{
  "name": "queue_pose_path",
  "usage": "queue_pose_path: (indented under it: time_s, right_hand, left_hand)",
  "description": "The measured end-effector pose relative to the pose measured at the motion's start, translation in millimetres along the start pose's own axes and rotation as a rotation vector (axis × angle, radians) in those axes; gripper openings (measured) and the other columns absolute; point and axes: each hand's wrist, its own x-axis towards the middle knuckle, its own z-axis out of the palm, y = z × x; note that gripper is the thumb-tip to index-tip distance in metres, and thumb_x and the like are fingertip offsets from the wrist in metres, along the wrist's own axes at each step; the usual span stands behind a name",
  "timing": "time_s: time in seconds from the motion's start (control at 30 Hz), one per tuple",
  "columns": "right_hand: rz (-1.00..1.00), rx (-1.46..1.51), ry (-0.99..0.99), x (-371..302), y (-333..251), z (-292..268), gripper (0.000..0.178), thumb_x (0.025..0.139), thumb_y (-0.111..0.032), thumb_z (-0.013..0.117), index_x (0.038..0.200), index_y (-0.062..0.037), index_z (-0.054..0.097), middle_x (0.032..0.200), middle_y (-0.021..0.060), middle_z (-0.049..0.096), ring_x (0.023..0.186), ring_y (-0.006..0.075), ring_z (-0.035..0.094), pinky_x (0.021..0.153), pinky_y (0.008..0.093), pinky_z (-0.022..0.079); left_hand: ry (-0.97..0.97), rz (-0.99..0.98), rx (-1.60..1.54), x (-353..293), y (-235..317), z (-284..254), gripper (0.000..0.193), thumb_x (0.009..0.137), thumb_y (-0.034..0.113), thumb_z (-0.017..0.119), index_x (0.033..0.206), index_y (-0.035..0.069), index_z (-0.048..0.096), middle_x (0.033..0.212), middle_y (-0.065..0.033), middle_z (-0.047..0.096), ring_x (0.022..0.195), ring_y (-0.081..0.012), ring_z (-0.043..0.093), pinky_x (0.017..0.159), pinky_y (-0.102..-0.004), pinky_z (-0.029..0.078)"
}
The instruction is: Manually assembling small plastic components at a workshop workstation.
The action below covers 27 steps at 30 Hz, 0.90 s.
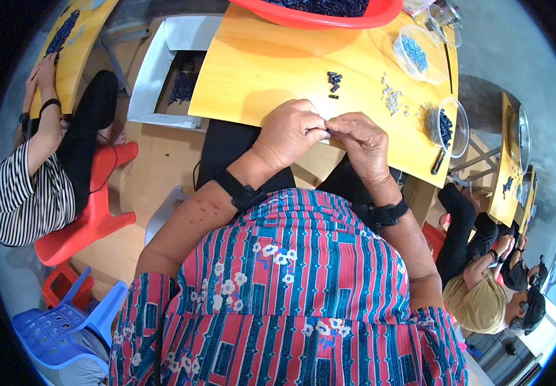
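Note:
My left hand (289, 133) and my right hand (363, 143) meet over the near edge of the yellow table (259, 71). Both are closed in a pinch, thumbs and forefingers tip to tip. What sits between the fingertips is too small and hidden to name. Just beyond them lies a little group of small dark blue pieces (334, 82). To the right of these, small clear pieces (394, 100) are scattered on the wood.
A red basin (316, 22) of dark pieces stands at the far edge. Clear bowls hold light blue pieces (414, 54) and dark pieces (446, 128) at right; a dark slim tool (438, 162) lies nearby. A white box (147, 96) is at left. Other people sit on both sides.

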Motion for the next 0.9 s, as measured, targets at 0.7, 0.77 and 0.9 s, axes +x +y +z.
queue_pose_path:
  time_s: [0.7, 0.77, 0.9]
  right_hand:
    - [-0.252, 0.028, -0.092, 65.4, -26.3, 38.3, 0.043, 0.09, -0.032, 0.062, 0.124, -0.0045, 0.062, 0.103, 0.0156, 0.063, 0.091, 0.027, 0.063, 0.084, 0.0352, 0.052]
    - [-0.246, 0.026, -0.114, 66.7, -28.1, 39.5, 0.048, 0.088, -0.038, 0.064, 0.123, -0.0052, 0.063, 0.105, 0.0168, 0.063, 0.092, 0.0302, 0.063, 0.085, 0.0372, 0.052]
    - [-0.288, -0.031, -0.177, 68.8, -28.5, 45.6, 0.06, 0.085, -0.052, 0.065, 0.123, -0.0054, 0.062, 0.105, 0.0181, 0.061, 0.098, 0.0355, 0.06, 0.088, 0.0415, 0.051]
  left_hand:
    - [0.01, -0.193, -0.207, -1.1, 6.1, 4.1, 0.024, 0.082, 0.019, 0.065, 0.101, 0.004, 0.065, 0.097, -0.015, 0.067, 0.093, -0.0368, 0.064, 0.074, -0.0435, 0.053]
    - [0.048, -0.148, -0.172, -1.6, 5.2, 2.0, 0.029, 0.083, 0.02, 0.065, 0.108, 0.004, 0.062, 0.102, -0.0174, 0.065, 0.095, -0.0377, 0.064, 0.075, -0.0435, 0.053]
    - [0.09, -0.179, -0.261, -16.6, -15.6, 19.2, 0.034, 0.083, 0.023, 0.068, 0.109, 0.003, 0.062, 0.104, -0.0179, 0.065, 0.095, -0.0354, 0.065, 0.077, -0.0417, 0.053]
